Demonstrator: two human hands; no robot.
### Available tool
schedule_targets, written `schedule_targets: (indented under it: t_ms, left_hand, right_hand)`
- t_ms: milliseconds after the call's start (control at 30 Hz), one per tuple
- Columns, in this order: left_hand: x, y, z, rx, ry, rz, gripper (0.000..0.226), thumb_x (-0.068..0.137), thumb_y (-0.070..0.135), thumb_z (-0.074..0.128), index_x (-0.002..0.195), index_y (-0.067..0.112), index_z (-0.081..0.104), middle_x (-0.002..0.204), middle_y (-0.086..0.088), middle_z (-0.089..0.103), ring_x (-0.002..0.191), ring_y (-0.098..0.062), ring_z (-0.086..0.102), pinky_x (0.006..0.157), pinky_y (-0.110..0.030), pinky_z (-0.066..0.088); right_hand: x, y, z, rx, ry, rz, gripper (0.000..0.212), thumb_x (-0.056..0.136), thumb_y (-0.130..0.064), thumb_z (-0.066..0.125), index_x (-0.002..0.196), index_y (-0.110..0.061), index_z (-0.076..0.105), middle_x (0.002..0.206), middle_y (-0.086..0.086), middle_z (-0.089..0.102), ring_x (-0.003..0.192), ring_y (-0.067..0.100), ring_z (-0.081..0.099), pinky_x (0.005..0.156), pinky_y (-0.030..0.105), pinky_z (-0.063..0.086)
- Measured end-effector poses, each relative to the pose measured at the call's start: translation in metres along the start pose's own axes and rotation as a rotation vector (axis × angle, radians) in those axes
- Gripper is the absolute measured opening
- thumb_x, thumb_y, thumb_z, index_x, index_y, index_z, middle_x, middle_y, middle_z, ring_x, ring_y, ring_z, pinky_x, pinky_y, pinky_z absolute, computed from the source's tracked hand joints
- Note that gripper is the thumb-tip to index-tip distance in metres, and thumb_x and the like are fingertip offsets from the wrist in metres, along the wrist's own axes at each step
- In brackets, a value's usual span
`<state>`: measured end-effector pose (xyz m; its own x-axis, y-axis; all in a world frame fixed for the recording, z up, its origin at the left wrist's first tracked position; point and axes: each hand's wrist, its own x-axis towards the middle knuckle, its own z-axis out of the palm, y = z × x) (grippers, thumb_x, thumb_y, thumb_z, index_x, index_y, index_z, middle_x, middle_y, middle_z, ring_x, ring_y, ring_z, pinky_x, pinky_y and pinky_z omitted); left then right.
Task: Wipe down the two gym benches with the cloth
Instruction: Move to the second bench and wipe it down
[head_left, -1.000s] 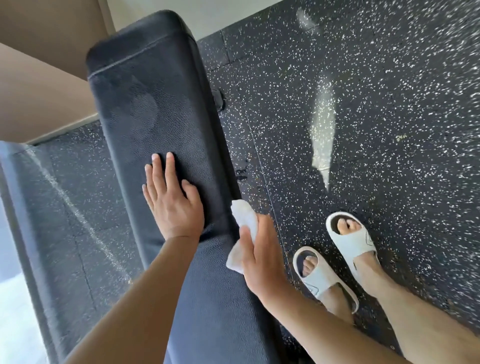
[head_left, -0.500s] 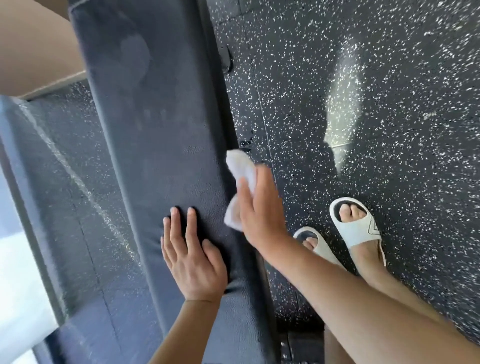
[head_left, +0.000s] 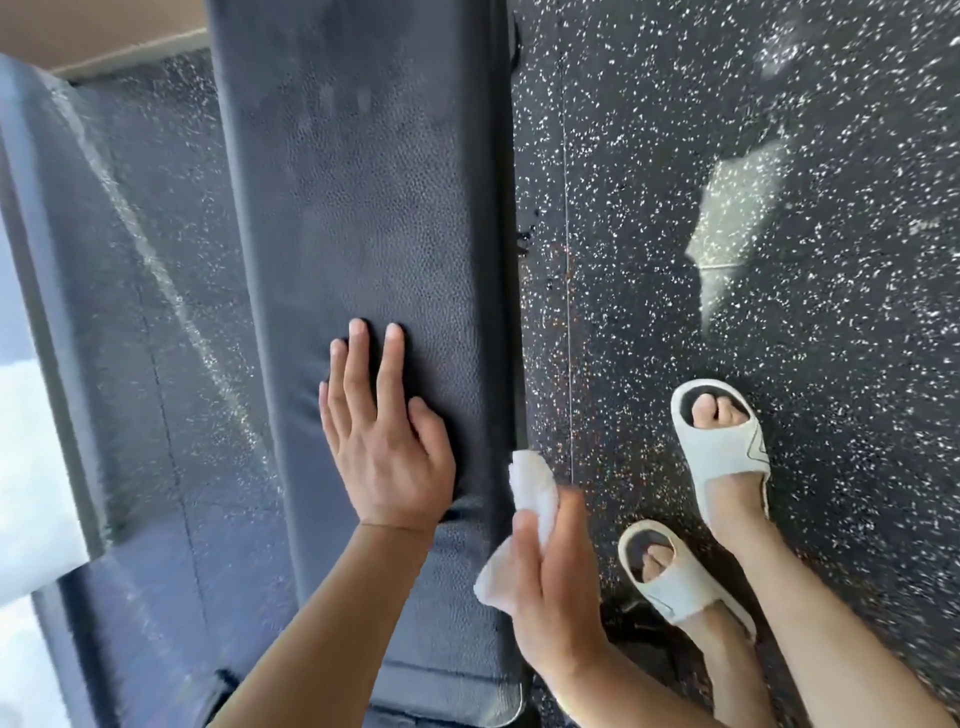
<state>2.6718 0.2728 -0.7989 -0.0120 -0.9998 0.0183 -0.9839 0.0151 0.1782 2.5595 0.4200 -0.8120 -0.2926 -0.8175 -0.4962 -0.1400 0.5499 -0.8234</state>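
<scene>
I see my left hand (head_left: 387, 441) lying flat on the bench (head_left: 363, 208) pad, fingers straight and pressed into the padding. My right hand (head_left: 556, 587) grips the cloth (head_left: 524, 519) against the bench's side edge, just right of the left hand; the white cloth bunches out above and below my thumb. Right of that hand, my feet in white slides (head_left: 722, 447) stand on the speckled floor (head_left: 727, 104).

bench pad (head_left: 363, 208) open ahead of left hand (head_left: 387, 452), sandaled feet (head_left: 722, 452) crowd floor at right
</scene>
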Motion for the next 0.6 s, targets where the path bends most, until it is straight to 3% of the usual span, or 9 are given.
schedule_targets:
  t_ms: [100,167,267,467,600]
  left_hand:
    - [-0.001,-0.001,0.001,-0.005,0.019,0.01,0.066,0.096,0.021,0.041,0.162,0.021,0.039,0.171,-0.008,0.031,0.16,-0.03,0.024,0.129,-0.051,0.02]
    - [-0.002,-0.002,0.002,-0.007,0.035,0.004,0.066,0.096,0.02,0.041,0.162,0.021,0.039,0.171,-0.008,0.031,0.16,-0.03,0.024,0.13,-0.05,0.019]
    - [-0.003,-0.004,0.003,-0.013,0.05,0.014,0.065,0.097,0.017,0.041,0.161,0.021,0.039,0.171,-0.007,0.031,0.16,-0.029,0.024,0.13,-0.047,0.018]
    - [-0.005,-0.002,0.004,-0.008,0.077,0.024,0.064,0.097,0.017,0.041,0.161,0.022,0.039,0.171,-0.005,0.032,0.159,-0.027,0.026,0.13,-0.042,0.017]
    - [-0.005,-0.001,0.002,-0.01,0.084,0.025,0.064,0.097,0.015,0.042,0.16,0.02,0.042,0.17,-0.006,0.034,0.158,-0.029,0.028,0.13,-0.043,0.018]
  right_hand:
    - [-0.029,0.016,-0.003,-0.023,-0.017,0.003,0.004,0.104,-0.046,0.04,0.103,-0.048,0.037,0.091,-0.024,0.045,0.083,0.0,0.05,0.076,0.015,0.035]
    - [-0.029,0.013,-0.001,-0.015,0.003,0.031,0.004,0.104,-0.048,0.039,0.101,-0.049,0.037,0.091,-0.028,0.044,0.08,-0.003,0.048,0.074,0.012,0.034]
    - [-0.006,-0.001,0.0,0.04,0.027,-0.01,0.014,0.106,-0.051,0.035,0.101,-0.038,0.038,0.089,-0.021,0.041,0.078,0.002,0.046,0.071,0.021,0.033]
    - [0.097,-0.052,0.004,0.095,0.163,-0.059,0.016,0.108,-0.028,0.047,0.104,-0.013,0.047,0.096,0.002,0.053,0.085,0.022,0.049,0.074,0.035,0.038]
    - [0.071,-0.039,0.006,0.108,0.176,-0.1,0.015,0.107,-0.029,0.047,0.107,-0.013,0.048,0.099,0.001,0.053,0.087,0.022,0.05,0.077,0.036,0.041]
